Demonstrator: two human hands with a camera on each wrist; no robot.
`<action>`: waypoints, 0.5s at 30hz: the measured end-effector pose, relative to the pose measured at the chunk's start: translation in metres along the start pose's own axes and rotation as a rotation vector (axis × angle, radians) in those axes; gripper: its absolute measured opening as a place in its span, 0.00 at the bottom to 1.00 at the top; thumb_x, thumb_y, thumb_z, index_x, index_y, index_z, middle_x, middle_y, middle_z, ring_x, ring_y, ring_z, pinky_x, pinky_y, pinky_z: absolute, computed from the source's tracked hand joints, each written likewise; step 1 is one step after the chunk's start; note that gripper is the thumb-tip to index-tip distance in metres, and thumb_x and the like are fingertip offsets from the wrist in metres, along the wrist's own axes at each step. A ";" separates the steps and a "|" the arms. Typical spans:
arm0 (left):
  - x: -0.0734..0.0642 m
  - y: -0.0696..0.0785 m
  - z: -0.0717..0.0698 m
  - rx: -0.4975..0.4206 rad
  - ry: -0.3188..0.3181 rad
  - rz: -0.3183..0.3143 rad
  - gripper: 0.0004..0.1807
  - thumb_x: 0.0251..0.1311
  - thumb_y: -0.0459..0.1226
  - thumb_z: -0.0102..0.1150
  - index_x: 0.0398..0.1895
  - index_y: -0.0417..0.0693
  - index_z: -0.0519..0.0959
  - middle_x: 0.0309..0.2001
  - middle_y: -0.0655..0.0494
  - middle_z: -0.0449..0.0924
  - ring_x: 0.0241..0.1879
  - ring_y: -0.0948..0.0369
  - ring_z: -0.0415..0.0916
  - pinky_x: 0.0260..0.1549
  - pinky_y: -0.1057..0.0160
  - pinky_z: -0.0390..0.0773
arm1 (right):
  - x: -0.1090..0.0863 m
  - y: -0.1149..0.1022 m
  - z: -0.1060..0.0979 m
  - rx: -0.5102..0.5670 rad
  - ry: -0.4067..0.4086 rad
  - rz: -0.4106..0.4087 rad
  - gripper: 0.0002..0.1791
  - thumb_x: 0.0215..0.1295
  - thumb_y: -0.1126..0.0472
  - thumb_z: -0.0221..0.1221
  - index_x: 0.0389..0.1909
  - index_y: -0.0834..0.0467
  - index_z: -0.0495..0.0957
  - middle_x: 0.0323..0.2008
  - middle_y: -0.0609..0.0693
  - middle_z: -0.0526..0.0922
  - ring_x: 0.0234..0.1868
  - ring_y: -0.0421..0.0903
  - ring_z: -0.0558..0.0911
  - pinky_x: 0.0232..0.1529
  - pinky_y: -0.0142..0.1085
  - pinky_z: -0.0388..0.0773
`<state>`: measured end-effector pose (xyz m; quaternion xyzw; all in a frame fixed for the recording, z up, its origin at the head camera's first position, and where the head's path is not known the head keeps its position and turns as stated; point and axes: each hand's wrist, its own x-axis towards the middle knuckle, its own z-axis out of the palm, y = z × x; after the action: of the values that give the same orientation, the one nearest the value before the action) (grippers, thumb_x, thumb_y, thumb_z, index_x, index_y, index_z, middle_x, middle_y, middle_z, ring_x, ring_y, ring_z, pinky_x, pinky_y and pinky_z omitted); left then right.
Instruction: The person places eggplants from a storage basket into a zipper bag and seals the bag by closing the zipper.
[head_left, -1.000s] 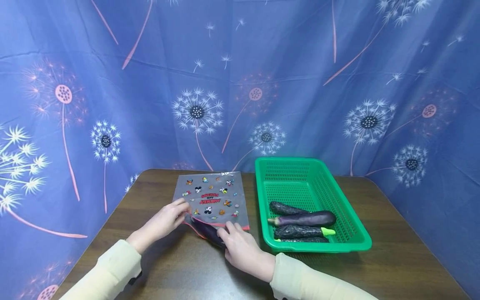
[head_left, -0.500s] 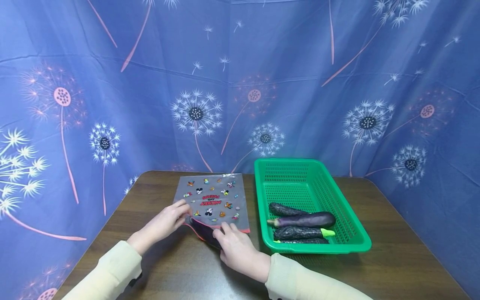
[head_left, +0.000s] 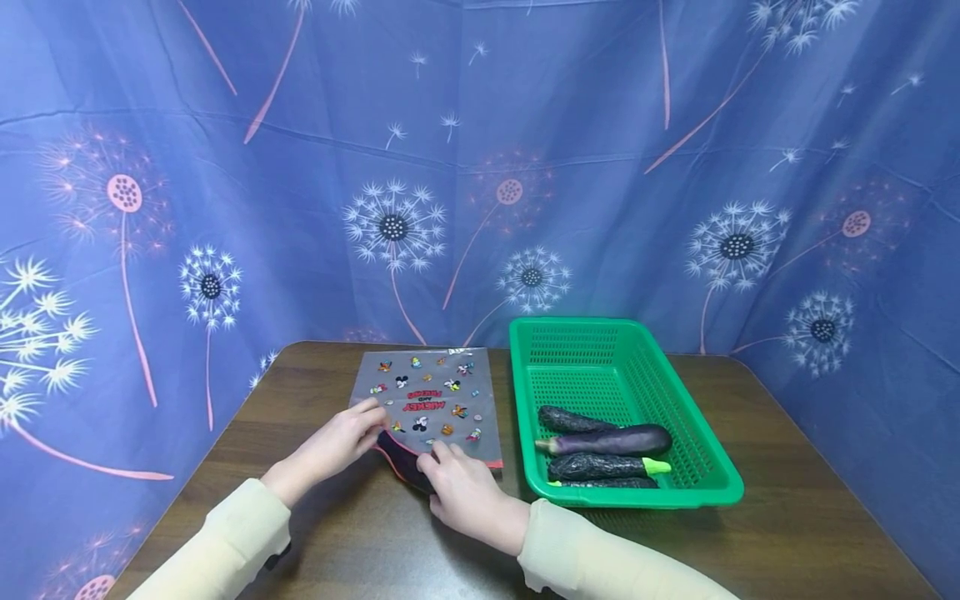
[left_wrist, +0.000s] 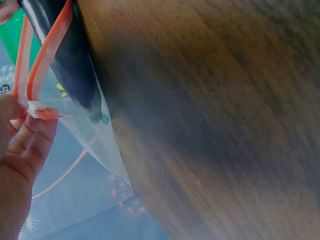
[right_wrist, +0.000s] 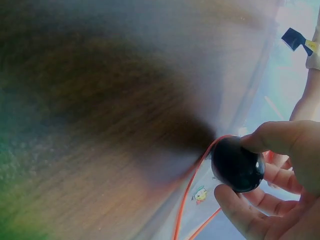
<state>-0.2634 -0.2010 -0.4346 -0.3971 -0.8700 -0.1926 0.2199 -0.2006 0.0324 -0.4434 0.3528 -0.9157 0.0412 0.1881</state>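
Note:
A clear zip bag (head_left: 442, 379) printed with small cartoon figures lies flat on the table, its red-edged mouth toward me. My left hand (head_left: 347, 440) pinches the left corner of that mouth; the left wrist view shows the red zip strips (left_wrist: 47, 52) spread apart there. Between the strips lies a dark purple eggplant (head_left: 401, 461), its far part inside the bag. My right hand (head_left: 472, 498) grips the near end of the eggplant, and the rounded dark tip (right_wrist: 235, 164) shows between thumb and fingers in the right wrist view.
A green perforated basket (head_left: 697, 417) stands right of the bag. In it lie a smooth eggplant (head_left: 615, 439) and several dark, wrinkled vegetables (head_left: 600, 464), some with light green ends. A blue dandelion-print cloth (head_left: 465, 275) hangs behind the wooden table (head_left: 780, 500).
My right hand has moved left with the eggplant, which has slid farther into the bag's mouth. The left hand stays at the bag's corner, and the bag has shifted slightly right.

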 end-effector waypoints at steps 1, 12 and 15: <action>0.000 0.000 0.000 0.002 0.002 0.002 0.12 0.49 0.24 0.61 0.32 0.49 0.77 0.33 0.62 0.72 0.30 0.69 0.69 0.30 0.69 0.74 | 0.001 0.000 0.000 0.002 -0.004 0.000 0.22 0.40 0.54 0.71 0.38 0.51 0.74 0.33 0.46 0.73 0.33 0.44 0.75 0.17 0.33 0.70; 0.001 -0.001 0.003 -0.007 -0.024 -0.011 0.13 0.49 0.23 0.61 0.32 0.50 0.76 0.31 0.62 0.69 0.27 0.69 0.66 0.27 0.70 0.72 | 0.008 -0.002 0.003 0.012 -0.029 0.008 0.23 0.42 0.53 0.71 0.40 0.52 0.74 0.32 0.46 0.72 0.33 0.43 0.75 0.16 0.33 0.68; 0.002 -0.001 0.003 -0.014 -0.027 -0.015 0.13 0.49 0.23 0.61 0.31 0.50 0.76 0.30 0.63 0.69 0.26 0.70 0.66 0.26 0.71 0.71 | 0.010 -0.003 0.005 0.010 -0.033 0.011 0.23 0.43 0.53 0.71 0.39 0.52 0.74 0.32 0.47 0.72 0.33 0.44 0.75 0.15 0.33 0.68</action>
<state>-0.2660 -0.1986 -0.4359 -0.3946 -0.8744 -0.1949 0.2042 -0.2070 0.0231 -0.4442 0.3494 -0.9203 0.0408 0.1712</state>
